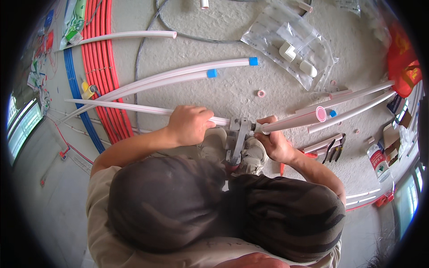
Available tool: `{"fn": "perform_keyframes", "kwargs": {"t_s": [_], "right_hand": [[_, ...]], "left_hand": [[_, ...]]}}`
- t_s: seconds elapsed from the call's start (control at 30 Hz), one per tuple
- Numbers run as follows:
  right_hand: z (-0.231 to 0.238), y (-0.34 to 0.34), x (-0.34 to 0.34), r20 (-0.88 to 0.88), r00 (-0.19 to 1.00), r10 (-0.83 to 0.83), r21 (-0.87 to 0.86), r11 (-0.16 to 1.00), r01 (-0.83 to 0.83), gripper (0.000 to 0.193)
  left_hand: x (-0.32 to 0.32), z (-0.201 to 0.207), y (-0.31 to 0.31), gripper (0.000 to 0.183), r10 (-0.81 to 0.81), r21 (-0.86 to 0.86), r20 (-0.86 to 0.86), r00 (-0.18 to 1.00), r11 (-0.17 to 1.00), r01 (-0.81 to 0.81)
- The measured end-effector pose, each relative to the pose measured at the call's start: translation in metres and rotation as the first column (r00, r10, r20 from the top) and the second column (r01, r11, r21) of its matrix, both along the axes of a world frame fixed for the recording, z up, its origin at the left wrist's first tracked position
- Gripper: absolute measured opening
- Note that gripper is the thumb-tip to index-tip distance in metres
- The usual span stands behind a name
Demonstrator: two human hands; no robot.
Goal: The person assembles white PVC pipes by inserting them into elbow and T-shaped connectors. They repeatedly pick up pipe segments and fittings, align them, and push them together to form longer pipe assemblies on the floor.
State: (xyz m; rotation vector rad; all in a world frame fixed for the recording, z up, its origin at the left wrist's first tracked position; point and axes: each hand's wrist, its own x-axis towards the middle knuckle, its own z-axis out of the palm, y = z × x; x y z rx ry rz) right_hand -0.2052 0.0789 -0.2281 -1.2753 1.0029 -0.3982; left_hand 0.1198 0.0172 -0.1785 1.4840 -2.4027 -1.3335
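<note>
My left hand [190,125] is closed around a long white plastic pipe [147,108] with a thin red stripe. That pipe's near end meets a grey metal pipe fusion welder [240,138], which stands between my shoes [254,156]. On the welder's other side, my right hand [277,143] is wrapped round the near end of a shorter white pipe [297,120]. The short pipe tilts up, its pink-ringed open end toward me. Whether either pipe sits on the welder's heads is hard to make out.
Two long pipes with blue caps [253,61] lie ahead. Red conduits [100,67] and blue conduits [80,98] cross the floor at left. A clear plastic bag [290,40] with white fittings lies far right. Pliers [335,149] and loose pipes [353,107] are at right.
</note>
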Motion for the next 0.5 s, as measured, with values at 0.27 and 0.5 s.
{"fn": "perform_keyframes", "kwargs": {"t_s": [0.27, 0.5], "right_hand": [[-0.0089, -0.0060, 0.0011, 0.052, 0.998, 0.040, -0.058, 0.998, -0.036, 0.030], [-0.0051, -0.0089, 0.0033, 0.039, 0.998, 0.052, 0.001, 0.999, -0.052, 0.031]], "left_hand": [[-0.0028, -0.0067, 0.0021, 0.017, 0.017, -0.016, -0.027, 0.999, 1.000, -0.017], [-0.0055, -0.0094, 0.0009, 0.017, -0.004, -0.014, -0.033, 0.999, 1.000, 0.004]]}}
